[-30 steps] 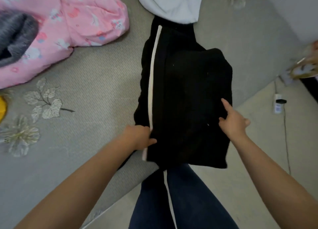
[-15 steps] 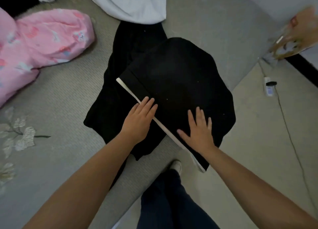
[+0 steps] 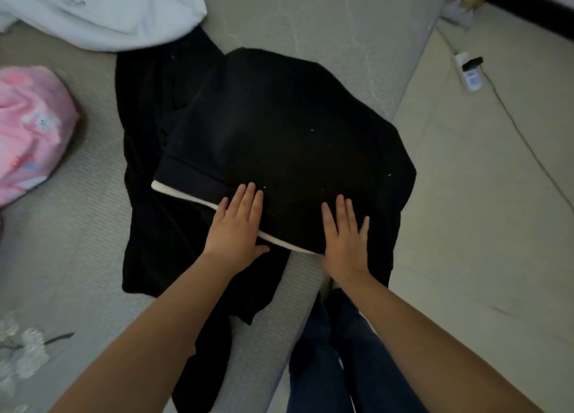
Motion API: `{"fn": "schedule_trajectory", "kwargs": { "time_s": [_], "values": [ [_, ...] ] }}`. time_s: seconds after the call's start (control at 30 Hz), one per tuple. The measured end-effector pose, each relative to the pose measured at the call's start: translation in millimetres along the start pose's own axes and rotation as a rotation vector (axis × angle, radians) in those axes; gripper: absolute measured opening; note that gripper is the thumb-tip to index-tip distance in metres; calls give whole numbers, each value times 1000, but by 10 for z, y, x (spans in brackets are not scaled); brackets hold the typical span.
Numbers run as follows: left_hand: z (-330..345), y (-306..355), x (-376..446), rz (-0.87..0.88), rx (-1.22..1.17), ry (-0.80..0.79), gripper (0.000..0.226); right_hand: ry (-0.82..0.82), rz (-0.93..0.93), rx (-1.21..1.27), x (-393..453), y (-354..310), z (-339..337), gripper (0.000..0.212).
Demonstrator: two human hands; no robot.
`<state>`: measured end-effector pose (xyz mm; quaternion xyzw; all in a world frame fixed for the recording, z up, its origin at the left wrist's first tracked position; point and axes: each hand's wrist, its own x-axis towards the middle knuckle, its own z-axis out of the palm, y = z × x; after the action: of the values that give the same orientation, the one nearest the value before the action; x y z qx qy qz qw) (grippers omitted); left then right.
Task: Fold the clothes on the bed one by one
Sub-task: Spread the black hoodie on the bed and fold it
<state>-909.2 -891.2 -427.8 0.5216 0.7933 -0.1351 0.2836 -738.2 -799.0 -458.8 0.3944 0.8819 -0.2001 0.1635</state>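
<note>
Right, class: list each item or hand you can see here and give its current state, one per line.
black garment with white stripe: folded over, lying on the bed
left hand: flat, pressing the striped edge
right hand: flat, pressing the garment
white garment: unfolded, bunched
pink garment: unfolded, crumpled
bed: covered by a grey sheet

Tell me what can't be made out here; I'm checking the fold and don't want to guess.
Head view only:
- Black garment: its layers merge in the dark, so the number of folds is unclear.
- Its near edge is covered by the left hand and right hand, both pressing flat.
- White garment: cut off by the top edge; its print is blurred.
- Pink garment: cut off by the left edge.
</note>
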Motion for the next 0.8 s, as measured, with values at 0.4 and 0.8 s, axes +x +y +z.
{"fn": "schedule_trajectory", "kwargs": {
  "time_s": [0.4, 0.8],
  "values": [
    [-606, 573, 189, 256, 28, 420, 70, -124, -14, 28, -59, 428, -1156, 73],
    [-2729, 1451, 673, 328, 347, 414, 61, 199, 47, -121, 307, 1141, -3096, 66]
  ]
}}
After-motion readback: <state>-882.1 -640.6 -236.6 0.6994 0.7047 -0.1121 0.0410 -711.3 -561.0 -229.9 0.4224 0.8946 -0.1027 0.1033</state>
